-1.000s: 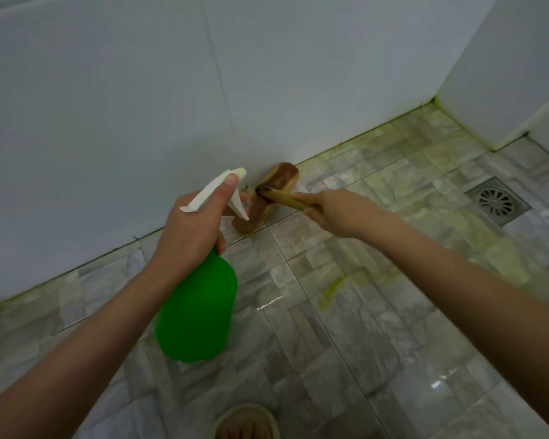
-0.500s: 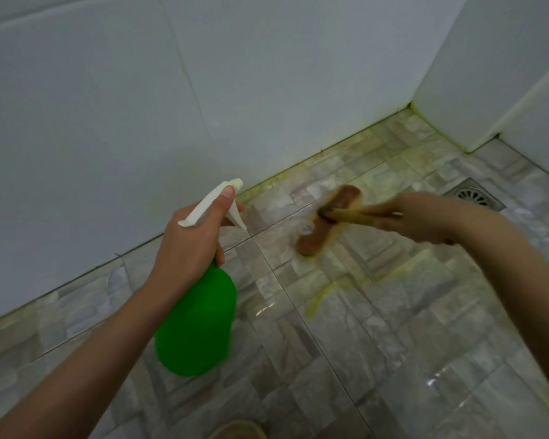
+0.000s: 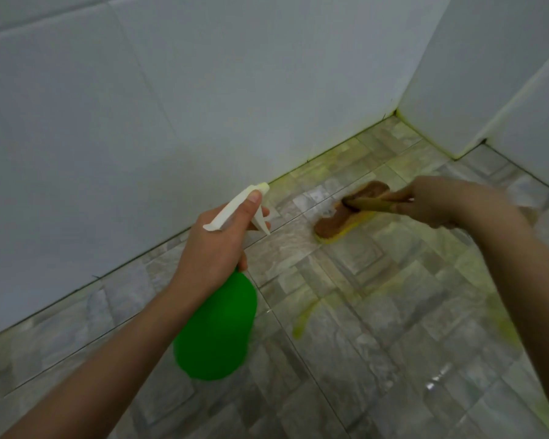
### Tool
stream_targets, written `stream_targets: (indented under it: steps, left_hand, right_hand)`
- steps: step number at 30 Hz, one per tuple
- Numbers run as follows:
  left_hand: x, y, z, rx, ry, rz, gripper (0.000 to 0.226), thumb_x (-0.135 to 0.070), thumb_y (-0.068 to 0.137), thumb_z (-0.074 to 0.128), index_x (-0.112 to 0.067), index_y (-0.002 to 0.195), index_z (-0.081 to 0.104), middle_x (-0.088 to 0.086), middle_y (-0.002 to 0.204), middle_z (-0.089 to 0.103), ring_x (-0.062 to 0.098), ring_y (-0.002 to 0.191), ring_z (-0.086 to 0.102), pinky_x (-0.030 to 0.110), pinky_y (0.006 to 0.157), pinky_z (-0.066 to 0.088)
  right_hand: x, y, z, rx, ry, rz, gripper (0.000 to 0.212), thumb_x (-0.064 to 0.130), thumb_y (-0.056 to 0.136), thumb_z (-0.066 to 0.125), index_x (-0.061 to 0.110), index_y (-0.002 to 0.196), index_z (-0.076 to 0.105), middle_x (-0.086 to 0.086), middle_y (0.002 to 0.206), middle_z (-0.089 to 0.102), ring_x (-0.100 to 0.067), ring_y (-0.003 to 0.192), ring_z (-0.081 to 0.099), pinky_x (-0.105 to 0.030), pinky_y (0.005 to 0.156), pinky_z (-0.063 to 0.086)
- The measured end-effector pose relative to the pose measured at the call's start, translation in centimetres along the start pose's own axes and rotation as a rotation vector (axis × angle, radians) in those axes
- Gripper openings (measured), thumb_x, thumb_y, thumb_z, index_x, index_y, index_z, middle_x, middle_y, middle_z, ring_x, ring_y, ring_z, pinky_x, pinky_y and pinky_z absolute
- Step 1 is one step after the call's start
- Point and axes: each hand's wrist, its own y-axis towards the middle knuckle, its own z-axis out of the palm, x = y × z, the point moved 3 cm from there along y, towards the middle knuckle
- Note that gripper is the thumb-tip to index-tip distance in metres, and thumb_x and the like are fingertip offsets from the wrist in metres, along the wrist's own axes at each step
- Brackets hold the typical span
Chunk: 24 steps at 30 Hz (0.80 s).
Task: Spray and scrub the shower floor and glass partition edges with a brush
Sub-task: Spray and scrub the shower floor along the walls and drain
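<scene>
Dim soft light, floor (image 3: 435,383) glare btm rt, slight blur

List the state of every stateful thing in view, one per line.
spray bottle, held tilted
left hand, grips spray bottle neck, finger atop sprayer head
brush, head down on floor, yellow liquid at its edge
right hand, grips brush handle
floor, wet, yellow-green streaks

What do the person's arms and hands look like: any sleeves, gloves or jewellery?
The left forearm and right forearm are bare to the picture's edge; no sleeves show. The left hand and right hand wear no gloves. No watch, bracelet or ring is visible, though the right hand is somewhat blurred.
</scene>
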Motion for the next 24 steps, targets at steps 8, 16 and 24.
stream_targets:
  steps: [8,16,24]
  left_hand:
    - [-0.2,1.7,0.9,0.015,0.008,0.001,0.034,-0.057,0.098,0.048,-0.039,0.088,0.074,-0.010,0.090,0.080,0.023,0.041,0.054,0.029,0.049,0.048]
    - [-0.8,3.7,2.0,0.018,0.018,0.021,0.040,-0.058,0.099,0.051,-0.032,0.086,0.078,-0.011,0.093,0.080,0.046,0.070,0.069,0.032,0.052,0.049]
    - [-1.2,5.4,2.7,0.028,0.012,0.040,0.036,-0.060,0.097,0.052,-0.037,0.086,0.078,-0.010,0.094,0.080,0.048,0.081,0.071,0.033,0.050,0.049]
  right_hand:
    - [-3.0,6.0,-2.4,-0.076,-0.004,0.006,0.039,0.044,0.096,0.044,0.029,0.129,0.056,-0.008,0.066,0.063,-0.023,0.055,0.059,-0.029,0.058,0.047]
    - [-3.1,9.7,-2.8,-0.280,0.095,-0.103,0.040,0.035,0.100,0.039,0.034,0.140,0.043,-0.008,0.088,0.063,-0.018,0.059,0.049,-0.027,0.055,0.035]
    - [-5.5,10.4,-1.1,-0.189,0.199,0.016,0.036,0.027,0.101,0.037,0.021,0.136,0.042,-0.012,0.086,0.067,-0.019,0.053,0.057,-0.028,0.054,0.052]
